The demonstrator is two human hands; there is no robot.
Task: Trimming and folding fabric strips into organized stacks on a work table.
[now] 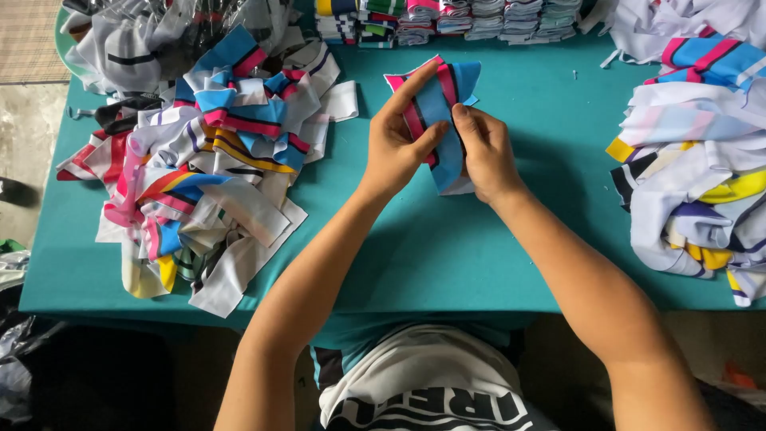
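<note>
A teal table [447,247] carries everything. On its left lies a big loose heap of striped fabric pieces [203,172]; on its right, another loose heap [694,168], mostly white. Along the far edge stand neat folded stacks [447,20], seemingly the finished share, so much appears unsorted. At the centre, one blue, pink and black striped piece [444,120] is held just above the table: the left hand [395,144] and right hand [488,156] both pinch it, fingers closed on the cloth.

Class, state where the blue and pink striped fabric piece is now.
The striped fabric piece is held by both hands, left hand and right hand, above the teal table.
</note>
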